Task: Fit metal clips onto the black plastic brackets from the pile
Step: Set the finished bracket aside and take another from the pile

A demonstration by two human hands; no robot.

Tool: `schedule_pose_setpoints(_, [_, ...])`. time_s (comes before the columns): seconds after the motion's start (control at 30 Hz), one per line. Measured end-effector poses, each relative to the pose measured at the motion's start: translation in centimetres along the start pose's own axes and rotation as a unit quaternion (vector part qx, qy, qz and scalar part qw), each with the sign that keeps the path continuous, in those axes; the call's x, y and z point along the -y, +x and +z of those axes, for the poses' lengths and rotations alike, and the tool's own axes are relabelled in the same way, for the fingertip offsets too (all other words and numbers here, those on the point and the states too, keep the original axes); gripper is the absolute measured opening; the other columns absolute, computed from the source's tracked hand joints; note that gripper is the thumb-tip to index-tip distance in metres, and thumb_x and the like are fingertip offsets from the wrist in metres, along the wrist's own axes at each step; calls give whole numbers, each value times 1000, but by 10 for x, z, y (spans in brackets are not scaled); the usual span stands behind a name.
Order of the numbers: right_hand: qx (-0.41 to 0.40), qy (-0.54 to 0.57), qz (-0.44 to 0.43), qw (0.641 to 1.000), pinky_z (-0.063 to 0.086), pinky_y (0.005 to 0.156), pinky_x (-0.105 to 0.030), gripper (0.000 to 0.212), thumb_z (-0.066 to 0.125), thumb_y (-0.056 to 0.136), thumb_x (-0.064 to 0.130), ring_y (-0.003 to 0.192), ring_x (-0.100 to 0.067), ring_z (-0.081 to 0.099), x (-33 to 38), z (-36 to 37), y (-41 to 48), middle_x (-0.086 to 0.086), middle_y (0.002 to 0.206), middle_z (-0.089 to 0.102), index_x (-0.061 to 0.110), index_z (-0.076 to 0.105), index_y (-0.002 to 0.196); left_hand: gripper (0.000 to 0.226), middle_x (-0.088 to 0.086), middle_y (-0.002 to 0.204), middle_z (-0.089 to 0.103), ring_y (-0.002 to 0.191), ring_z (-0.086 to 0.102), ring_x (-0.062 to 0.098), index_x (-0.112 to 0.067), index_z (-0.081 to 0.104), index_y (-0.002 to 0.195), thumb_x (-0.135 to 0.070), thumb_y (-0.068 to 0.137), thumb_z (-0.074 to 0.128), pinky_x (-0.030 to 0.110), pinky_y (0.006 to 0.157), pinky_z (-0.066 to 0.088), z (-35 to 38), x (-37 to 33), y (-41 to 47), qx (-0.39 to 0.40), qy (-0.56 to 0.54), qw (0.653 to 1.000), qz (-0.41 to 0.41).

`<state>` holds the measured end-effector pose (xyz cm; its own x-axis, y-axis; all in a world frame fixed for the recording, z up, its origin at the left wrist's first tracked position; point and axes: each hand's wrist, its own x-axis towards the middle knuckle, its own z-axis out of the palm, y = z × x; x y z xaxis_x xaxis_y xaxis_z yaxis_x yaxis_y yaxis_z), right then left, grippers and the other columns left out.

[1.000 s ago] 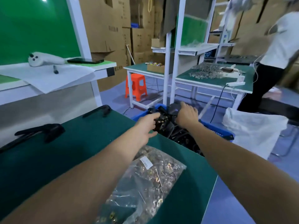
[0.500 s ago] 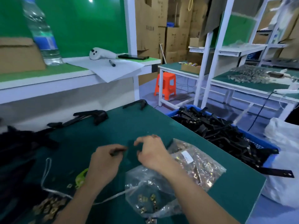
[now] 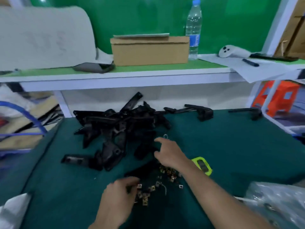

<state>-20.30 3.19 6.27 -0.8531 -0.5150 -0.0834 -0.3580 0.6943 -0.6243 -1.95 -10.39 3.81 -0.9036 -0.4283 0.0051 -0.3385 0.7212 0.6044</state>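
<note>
Now the right hand (image 3: 168, 154), fingers (image 3: 158, 140) loose and holding nothing, is nearest the pile of black brackets (image 3: 118, 126), just up and left of it on the desk (image 3: 231, 146). The left hand (image 3: 118, 197) curls by the metal clips (image 3: 145, 195); I cannot tell if it holds one.

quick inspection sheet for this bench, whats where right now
surface: green mat
job's things: black brackets piled at the back; metal clips loose in front
clutter: yellow-green gadget; plastic bag at right
hands: left hand over the clips, grip unclear; right hand open beside the pile
cables: thin wire by the clips
surroundings: shelf with cardboard box, water bottle
</note>
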Motion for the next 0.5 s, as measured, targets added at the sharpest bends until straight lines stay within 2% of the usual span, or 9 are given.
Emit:
schedule_pose_setpoints(0.07, [32, -26, -4, 999, 57, 69, -36, 57, 59, 97, 32, 69, -17, 65, 15, 12, 14, 0, 78, 69, 27, 38, 150, 42, -25, 98, 71, 96, 66, -3, -67, 57, 107, -40, 79, 73, 15, 83, 50, 1, 11, -5, 44, 26, 999, 18])
schedule_pose_setpoints(0.13, [55, -81, 6, 995, 56, 83, -38, 63, 61, 95, 33, 83, -17, 65, 27, 24, 25, -1, 99, 70, 28, 35, 152, 48, -25, 118, 64, 112, 58, -3, -58, 61, 121, -40, 78, 71, 11, 91, 44, 5, 17, -4, 68, 34, 996, 44])
schedule_pose_setpoints(0.2, [60, -123, 23, 990, 56, 81, -37, 58, 59, 96, 22, 87, -20, 65, 35, 33, 30, -2, 112, 68, 30, 39, 150, 47, -29, 129, 55, 123, 48, -1, -48, 62, 129, -34, 85, 68, 9, 97, 34, 11, 21, 0, 63, 46, 994, 80])
schedule_pose_setpoints(0.27, [40, -109, 19, 993, 55, 71, -35, 42, 55, 98, 14, 80, -19, 64, 37, 36, 28, -2, 107, 68, 31, 54, 137, 39, -27, 126, 56, 122, 47, 0, -44, 65, 126, -30, 90, 66, 8, 95, 32, 17, 21, 2, 40, 41, 994, 94])
schedule_pose_setpoints(0.33, [-14, -36, -15, 999, 54, 62, -32, 23, 54, 99, 14, 66, -13, 62, 33, 30, 23, 0, 92, 67, 29, 63, 114, 33, -22, 116, 61, 115, 52, 3, -44, 68, 120, -26, 93, 63, 13, 92, 39, 21, 22, 2, 11, 26, 996, 87])
schedule_pose_setpoints(0.4, [-86, 76, -51, 992, 45, 55, -20, 22, 55, 99, 12, 60, -6, 57, 24, 17, 14, 4, 90, 66, 31, 62, 106, 32, -20, 108, 62, 107, 55, 6, -44, 69, 114, -22, 92, 62, 20, 88, 44, 25, 22, 3, -11, 27, 997, 77])
schedule_pose_setpoints(0.43, [-108, 144, -57, 982, 43, 59, -17, 25, 55, 98, 8, 65, -4, 59, 21, 10, 6, 7, 93, 67, 32, 61, 104, 30, -20, 104, 62, 103, 56, 6, -43, 69, 111, -22, 91, 62, 22, 86, 46, 27, 21, 4, -23, 25, 997, 72])
schedule_pose_setpoints(0.47, [-110, 239, -58, 963, 46, 69, -18, 30, 54, 96, 1, 79, -3, 65, 17, 5, -2, 8, 99, 70, 29, 61, 103, 28, -19, 101, 62, 101, 57, 7, -41, 69, 108, -21, 90, 63, 22, 85, 47, 29, 20, 4, -36, 20, 997, 71])
schedule_pose_setpoints(0.5, [-86, 363, -53, 926, 49, 84, -22, 34, 52, 94, -7, 98, -8, 68, 11, 2, -11, 6, 108, 72, 23, 61, 103, 25, -19, 99, 63, 99, 58, 7, -39, 70, 105, -20, 89, 64, 23, 84, 47, 31, 18, 6, -49, 14, 996, 71])
